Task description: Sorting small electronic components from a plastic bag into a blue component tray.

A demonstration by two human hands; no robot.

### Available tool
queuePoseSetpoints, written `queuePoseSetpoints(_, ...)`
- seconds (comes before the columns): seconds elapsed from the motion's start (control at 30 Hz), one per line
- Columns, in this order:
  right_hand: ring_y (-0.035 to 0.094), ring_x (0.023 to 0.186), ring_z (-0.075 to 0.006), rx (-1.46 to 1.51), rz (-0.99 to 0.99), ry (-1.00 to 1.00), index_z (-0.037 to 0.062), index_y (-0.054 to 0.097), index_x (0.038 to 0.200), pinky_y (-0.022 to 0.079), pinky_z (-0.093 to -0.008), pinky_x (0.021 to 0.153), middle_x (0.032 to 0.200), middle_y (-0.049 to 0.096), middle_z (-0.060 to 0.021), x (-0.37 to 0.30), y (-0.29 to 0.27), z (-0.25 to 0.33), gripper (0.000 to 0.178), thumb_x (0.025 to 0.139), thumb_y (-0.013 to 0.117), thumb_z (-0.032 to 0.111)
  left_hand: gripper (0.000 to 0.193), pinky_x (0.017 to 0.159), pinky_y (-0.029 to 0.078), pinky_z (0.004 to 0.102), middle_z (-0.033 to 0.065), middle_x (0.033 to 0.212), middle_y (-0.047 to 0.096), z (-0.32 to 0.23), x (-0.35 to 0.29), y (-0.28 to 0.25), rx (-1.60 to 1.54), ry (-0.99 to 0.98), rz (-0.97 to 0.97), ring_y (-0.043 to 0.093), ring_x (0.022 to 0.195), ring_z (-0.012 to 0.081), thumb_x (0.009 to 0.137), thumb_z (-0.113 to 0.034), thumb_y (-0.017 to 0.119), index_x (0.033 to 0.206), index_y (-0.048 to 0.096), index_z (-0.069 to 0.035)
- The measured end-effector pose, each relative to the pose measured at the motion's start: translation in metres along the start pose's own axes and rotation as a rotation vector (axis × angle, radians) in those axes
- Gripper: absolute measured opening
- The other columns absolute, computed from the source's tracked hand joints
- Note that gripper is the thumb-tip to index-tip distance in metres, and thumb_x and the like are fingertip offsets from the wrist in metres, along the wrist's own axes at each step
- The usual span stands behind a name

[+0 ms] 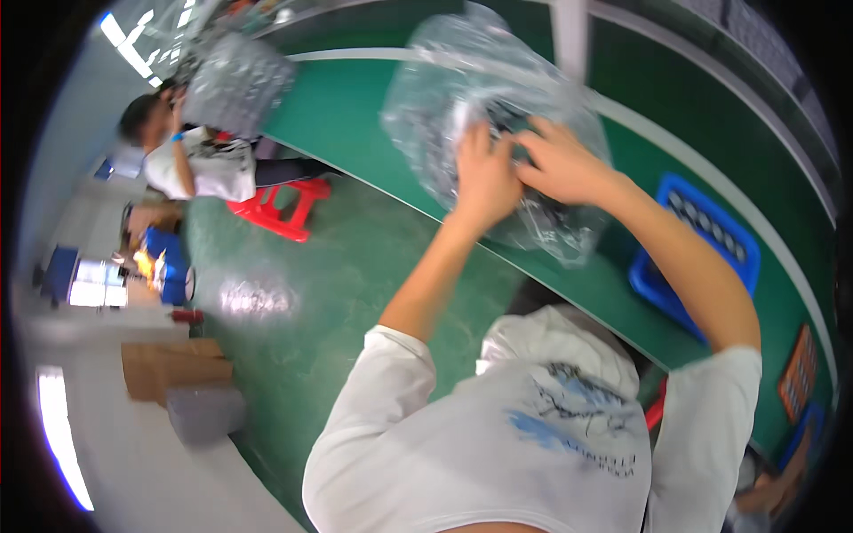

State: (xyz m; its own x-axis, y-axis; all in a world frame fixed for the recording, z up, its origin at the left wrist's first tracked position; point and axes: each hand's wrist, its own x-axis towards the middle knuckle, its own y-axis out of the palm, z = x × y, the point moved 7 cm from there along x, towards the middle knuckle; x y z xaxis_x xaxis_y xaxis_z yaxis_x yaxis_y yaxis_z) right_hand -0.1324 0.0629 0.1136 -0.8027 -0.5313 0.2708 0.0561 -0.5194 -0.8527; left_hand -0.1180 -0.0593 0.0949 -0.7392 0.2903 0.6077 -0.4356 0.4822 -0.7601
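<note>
A large clear plastic bag [422,98], crumpled and puffed out, lies on the green counter [346,115] in front of the worker in the white T-shirt, dark contents showing dimly through it. Both hands are at its middle: the left hand [487,178] has its fingers pointing away from the body, while the right hand [560,164] angles in from the side, fingertips close to the left. I can't tell from here whether either grip is closed on anything or only pressing at the plastic. Over by the right forearm sits a blue plastic basket [642,277]; farther along is an orange-brown tray [798,373]. Off to the left, a co-worker [209,169] sits on a red stool [302,211].
</note>
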Motion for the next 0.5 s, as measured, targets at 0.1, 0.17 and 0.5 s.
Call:
queuePoseSetpoints(0.1,0.035,0.139,-0.0529,-0.088,0.158,0.17,0.0057,0.038,0.151,0.029,-0.0562,0.116,0.152,0.034,-0.0339,-0.029,0.001,-0.027,0.073,0.094,0.061,0.045,0.039,0.11,0.037,0.0499,0.0256,0.134,0.057,0.01,0.006,-0.046,-0.276,-0.099,0.049,0.047,0.131,0.0438,0.088,-0.017,0.068,0.122,0.064,-0.001)
queuePoseSetpoints(0.17,0.037,0.137,-0.0515,-0.213,0.173,0.215,0.0072,0.039,0.151,0.03,-0.0605,0.113,0.15,0.037,-0.0313,-0.045,0.0,-0.027,0.069,0.096,0.058,0.044,0.041,0.108,0.04,0.0485,0.0236,0.131,0.06,0.032,0.003,-0.086,-0.329,-0.099,-0.087,0.05,0.129,0.0417,0.088,-0.02,0.069,0.123,0.064,0.0)
queuePoseSetpoints(0.5,0.065,0.098,-0.0391,-0.278,0.047,-0.075,0.0122,0.059,0.128,0.054,-0.0506,0.08,0.108,0.058,-0.0157,0.025,0.018,-0.027,0.051,0.087,0.071,0.04,0.032,0.082,0.051,0.0508,0.0215,0.098,0.07,0.15,0.092,-0.004,-0.051,-0.356,0.017,0.067,0.091,0.0396,0.09,-0.033,0.067,0.096,0.071,-0.002)
